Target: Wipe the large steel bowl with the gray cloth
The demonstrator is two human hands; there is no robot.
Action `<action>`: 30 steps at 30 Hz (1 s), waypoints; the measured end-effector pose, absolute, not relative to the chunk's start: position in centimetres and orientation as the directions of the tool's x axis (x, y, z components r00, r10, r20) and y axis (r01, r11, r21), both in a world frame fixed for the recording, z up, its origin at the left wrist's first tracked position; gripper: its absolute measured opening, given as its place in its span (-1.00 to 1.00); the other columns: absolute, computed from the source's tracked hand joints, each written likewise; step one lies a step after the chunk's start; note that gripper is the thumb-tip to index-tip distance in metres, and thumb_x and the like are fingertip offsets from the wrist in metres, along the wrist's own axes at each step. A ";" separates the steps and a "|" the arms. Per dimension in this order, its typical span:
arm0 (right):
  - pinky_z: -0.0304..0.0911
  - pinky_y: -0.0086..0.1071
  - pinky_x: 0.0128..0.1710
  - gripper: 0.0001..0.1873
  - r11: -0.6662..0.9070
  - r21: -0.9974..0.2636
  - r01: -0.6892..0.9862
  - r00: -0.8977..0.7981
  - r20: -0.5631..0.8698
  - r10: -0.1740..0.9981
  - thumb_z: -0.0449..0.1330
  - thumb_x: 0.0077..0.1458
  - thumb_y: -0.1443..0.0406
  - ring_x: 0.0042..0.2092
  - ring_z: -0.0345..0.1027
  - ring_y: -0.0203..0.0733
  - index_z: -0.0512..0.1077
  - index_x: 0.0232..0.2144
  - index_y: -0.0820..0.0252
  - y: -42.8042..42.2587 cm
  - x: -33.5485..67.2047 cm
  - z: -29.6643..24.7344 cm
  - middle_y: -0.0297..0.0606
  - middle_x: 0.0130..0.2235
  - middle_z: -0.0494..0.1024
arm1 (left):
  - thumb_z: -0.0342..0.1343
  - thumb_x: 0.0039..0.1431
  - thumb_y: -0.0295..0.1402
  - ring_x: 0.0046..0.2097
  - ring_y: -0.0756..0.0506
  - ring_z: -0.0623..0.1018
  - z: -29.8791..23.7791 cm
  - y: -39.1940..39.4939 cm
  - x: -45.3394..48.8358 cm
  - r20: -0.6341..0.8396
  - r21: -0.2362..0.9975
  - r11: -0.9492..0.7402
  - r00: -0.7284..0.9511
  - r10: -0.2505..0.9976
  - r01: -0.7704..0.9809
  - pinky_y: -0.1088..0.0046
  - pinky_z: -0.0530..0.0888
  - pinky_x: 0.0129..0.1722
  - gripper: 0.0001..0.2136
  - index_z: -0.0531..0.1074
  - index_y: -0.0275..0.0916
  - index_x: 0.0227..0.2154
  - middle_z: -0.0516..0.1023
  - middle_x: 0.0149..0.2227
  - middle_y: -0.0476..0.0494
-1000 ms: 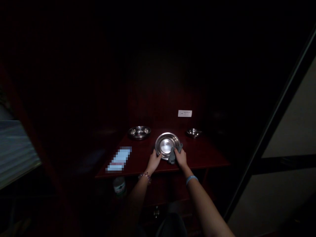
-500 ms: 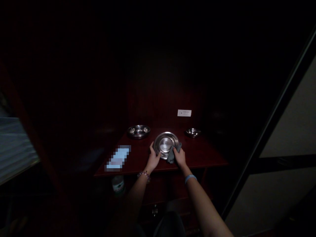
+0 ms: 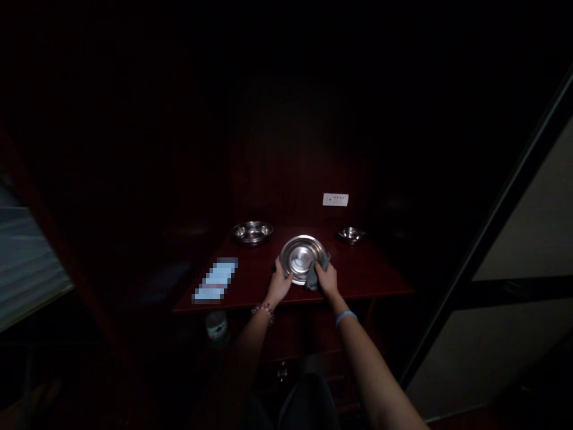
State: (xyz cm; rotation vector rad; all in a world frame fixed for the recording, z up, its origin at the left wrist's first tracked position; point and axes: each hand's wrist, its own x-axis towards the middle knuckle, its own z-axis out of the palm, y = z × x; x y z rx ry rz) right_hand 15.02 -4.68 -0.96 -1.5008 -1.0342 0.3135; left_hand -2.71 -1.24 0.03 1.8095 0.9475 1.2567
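Observation:
A round steel plate [image 3: 301, 257] stands tilted toward me on a dark red wooden table [image 3: 371, 278]. My left hand [image 3: 280, 283] grips the plate's lower left rim, fingers curled around it. My right hand [image 3: 327, 279] is closed on a grey cloth [image 3: 316, 272] pressed against the plate's lower right edge. A beaded bracelet circles my left wrist and a blue band my right wrist.
A steel bowl [image 3: 252, 232] sits at the table's back left and a smaller steel bowl [image 3: 351, 235] at the back right. A pale blurred flat item [image 3: 215, 279] lies at the front left. A white socket plate [image 3: 335, 199] is on the back wall. A bottle [image 3: 216, 328] stands below the table.
The cloth and my right hand have shifted slightly along the plate's lower right rim. My left hand keeps its hold on the plate. The view has moved a little.

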 end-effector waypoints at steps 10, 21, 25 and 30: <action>0.35 -0.32 -0.07 -0.59 0.112 -0.923 0.369 0.593 0.327 0.736 0.14 0.10 0.07 -0.09 0.51 -0.05 0.52 -0.14 0.22 -4.2 15.2 -1.4 -0.10 -0.12 0.62 | 0.04 0.15 -0.36 -0.08 -0.22 0.60 0.0 -1.3 -2.6 0.378 0.880 -0.425 0.228 0.897 0.213 0.28 0.45 -0.04 -0.51 0.14 -0.32 0.14 0.57 -0.06 -0.34; 0.31 -0.34 -0.07 -0.47 0.180 -0.945 0.272 0.600 0.312 0.736 0.14 0.06 0.02 -0.08 0.49 -0.05 0.50 -0.07 0.28 -4.4 15.1 -1.1 -0.08 -0.09 0.61 | 0.05 0.17 -0.29 -0.12 -0.16 0.60 -0.4 -0.9 -2.4 0.370 0.877 -0.425 0.248 0.895 0.225 0.31 0.46 -0.06 -0.63 0.19 -0.28 0.01 0.58 -0.11 -0.29; 0.30 -0.35 -0.08 -0.46 0.197 -0.948 0.251 0.592 0.311 0.743 0.14 0.05 0.01 -0.09 0.48 -0.06 0.49 -0.07 0.28 -4.7 14.9 -0.9 -0.09 -0.09 0.61 | 0.05 0.17 -0.30 -0.07 -0.16 0.60 -0.3 -1.0 -2.5 0.365 0.878 -0.420 0.248 0.897 0.229 0.33 0.45 -0.02 -0.61 0.18 -0.31 0.03 0.57 -0.07 -0.34; 0.30 -0.35 -0.09 -0.45 0.210 -0.940 0.269 0.580 0.333 0.743 0.14 0.05 0.00 -0.09 0.48 -0.06 0.50 -0.08 0.29 -5.0 14.8 -0.5 -0.08 -0.10 0.61 | 0.04 0.18 -0.28 -0.03 -0.18 0.59 -0.3 -1.0 -2.4 0.367 0.876 -0.425 0.257 0.894 0.227 0.30 0.44 0.01 -0.58 0.17 -0.33 0.05 0.55 -0.03 -0.38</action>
